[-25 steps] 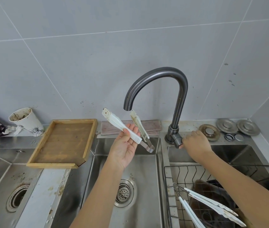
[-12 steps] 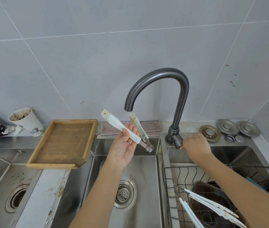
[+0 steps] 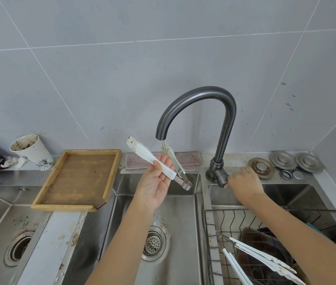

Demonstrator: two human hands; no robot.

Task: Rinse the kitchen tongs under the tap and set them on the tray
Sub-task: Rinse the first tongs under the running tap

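The white tongs (image 3: 159,161) are held over the middle sink (image 3: 185,223), steel hinge low and right, soiled tips pointing up and left; one tip sits in the thin stream under the curved dark tap (image 3: 196,99). The left hand (image 3: 154,184) holds one arm with curled fingers (image 3: 168,161). The right hand (image 3: 243,182) grips the tap lever. The wooden tray (image 3: 109,177) lies left on the worktop.

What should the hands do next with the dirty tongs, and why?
Probably the left hand should shift the tongs a little so the thin stream from the tap runs over both arms. Water touches only the right arm's brown-stained tip; the left arm sits beside the stream, spotted. The right hand grips the tap handle.
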